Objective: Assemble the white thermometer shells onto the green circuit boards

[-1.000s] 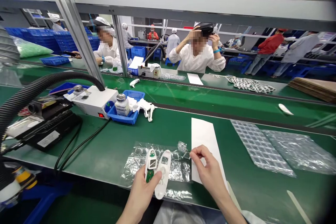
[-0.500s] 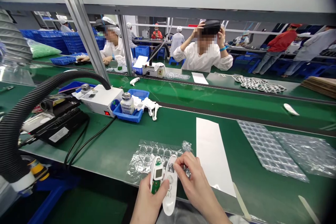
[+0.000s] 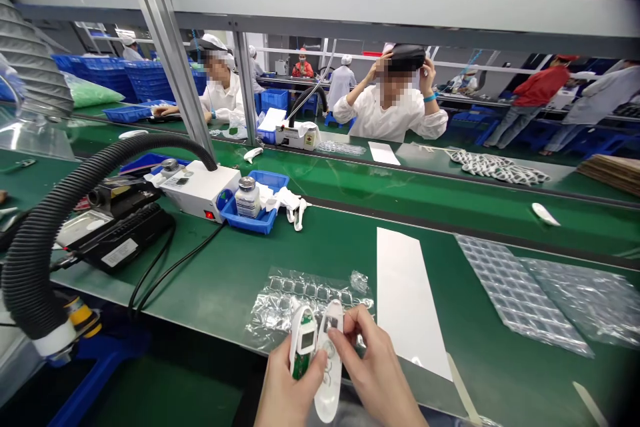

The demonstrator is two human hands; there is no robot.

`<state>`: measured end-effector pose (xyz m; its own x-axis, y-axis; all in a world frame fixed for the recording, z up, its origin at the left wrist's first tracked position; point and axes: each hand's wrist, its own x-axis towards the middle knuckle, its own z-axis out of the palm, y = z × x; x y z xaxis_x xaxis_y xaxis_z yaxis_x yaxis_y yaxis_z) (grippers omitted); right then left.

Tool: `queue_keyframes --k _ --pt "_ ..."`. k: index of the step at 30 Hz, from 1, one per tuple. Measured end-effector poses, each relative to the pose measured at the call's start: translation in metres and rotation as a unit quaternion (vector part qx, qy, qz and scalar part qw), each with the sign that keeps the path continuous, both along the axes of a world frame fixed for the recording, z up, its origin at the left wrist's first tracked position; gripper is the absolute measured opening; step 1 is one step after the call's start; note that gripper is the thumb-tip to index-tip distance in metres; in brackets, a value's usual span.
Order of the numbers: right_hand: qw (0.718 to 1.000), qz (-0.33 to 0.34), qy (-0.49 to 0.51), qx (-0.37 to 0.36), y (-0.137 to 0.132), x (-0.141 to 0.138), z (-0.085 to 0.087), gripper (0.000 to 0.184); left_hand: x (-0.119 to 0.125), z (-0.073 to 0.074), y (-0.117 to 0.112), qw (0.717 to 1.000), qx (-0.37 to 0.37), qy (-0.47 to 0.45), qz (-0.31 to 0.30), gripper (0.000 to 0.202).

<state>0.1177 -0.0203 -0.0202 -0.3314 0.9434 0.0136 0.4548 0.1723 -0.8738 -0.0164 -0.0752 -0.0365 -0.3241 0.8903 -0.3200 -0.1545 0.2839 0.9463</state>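
Casing halves (image 3: 303, 341) sit side by side over the bench (image 3: 225, 273) edge, above a blister sheet (image 3: 295, 293). Left hand (image 3: 286, 395) clamps both. Right hand (image 3: 377, 373) fingertips (image 3: 345, 340) pinch together on the right half, probably seating a small part; precise alignment is required.

Low in the centre of the frame, two long, rounded shells are held side by side, both tilted with their narrow tips up. The white plastic shell with a green circuit board (image 3: 302, 349) lies open-face up, a small grey display near its top, gripped in the left hand (image 3: 287, 395). Touching its right edge, the white plastic cover with round button holes (image 3: 329, 380) reaches lower; the right hand (image 3: 373, 377) fingers pinch its upper half.
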Motion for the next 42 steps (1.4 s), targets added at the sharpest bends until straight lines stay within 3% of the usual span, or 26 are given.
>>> queue_keyframes --k 4,7,10,13,16,20,23,26,29,35,42 --pt "0.996 -0.037 0.073 -0.029 -0.01 -0.016 -0.002 0.025 -0.01 0.0 -0.01 1.0 0.002 0.01 0.017 0.041" --pt "0.973 -0.029 0.199 -0.115 -0.026 -0.039 -0.01 0.027 -0.019 -0.004 -0.021 0.999 0.003 -0.001 0.038 0.044" --pt "0.936 -0.022 0.287 -0.2 -0.046 -0.067 -0.024 0.04 -0.028 -0.012 -0.035 0.994 0.024 -0.042 0.101 0.054" --pt "0.917 -0.021 0.307 -0.256 -0.059 -0.096 -0.038 0.044 -0.046 -0.024 -0.05 0.978 0.02 -0.122 0.167 0.06" --pt "0.901 0.043 0.306 -0.304 -0.063 -0.139 -0.051 0.052 -0.086 -0.032 -0.065 0.939 0.036 -0.21 0.271 0.06" --pt "0.866 0.137 0.274 -0.395 -0.074 -0.229 -0.062 0.068 -0.163 -0.039 -0.089 0.867 0.073 -0.252 0.423 0.048" --pt "0.835 0.182 0.267 -0.446 -0.092 -0.302 -0.063 0.069 -0.21 -0.047 -0.109 0.841 0.081 -0.236 0.481 0.041" --pt "0.82 0.207 0.256 -0.468 -0.111 -0.346 -0.063 0.067 -0.232 -0.055 -0.123 0.82 0.09 -0.223 0.52 0.039" --pt "0.817 0.211 0.247 -0.477 -0.115 -0.348 -0.066 0.065 -0.233 -0.059 -0.123 0.817 0.084 -0.218 0.527 0.038" --pt "0.835 0.18 0.26 -0.451 -0.096 -0.311 -0.067 0.06 -0.212 -0.058 -0.1 0.848 0.081 -0.225 0.473 0.044" --pt "0.836 0.181 0.245 -0.456 -0.11 -0.329 -0.064 0.057 -0.221 -0.054 -0.113 0.831 0.074 -0.205 0.512 0.049"
